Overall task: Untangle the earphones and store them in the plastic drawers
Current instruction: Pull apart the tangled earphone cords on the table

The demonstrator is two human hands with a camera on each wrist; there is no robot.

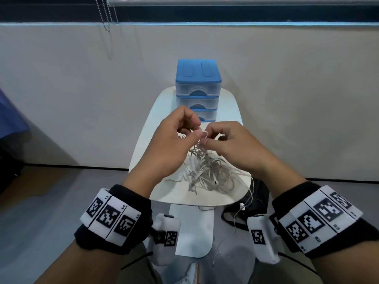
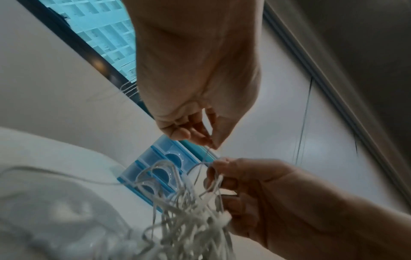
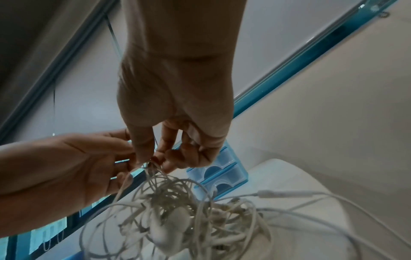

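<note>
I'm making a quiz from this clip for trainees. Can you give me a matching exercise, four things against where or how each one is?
Things:
1. earphone tangle
2. plastic drawers
3. left hand
4. stray earbud

States:
a. dangles below the table's near edge
b. all shut, at the table's far end
c. heaped on the white table
d. pinches a cord opposite the right hand

Pairs: 1-c, 2-b, 3-d, 4-a

You're looking down on a small white table point(image 1: 143, 144) against a pale wall point(image 1: 287, 89). At twelve o'clock runs a dark window sill point(image 1: 225, 15); bead cords point(image 1: 108, 17) hang at eleven. A black bag point(image 1: 258, 199) sits on the grey floor point(image 1: 41, 212) at four.
</note>
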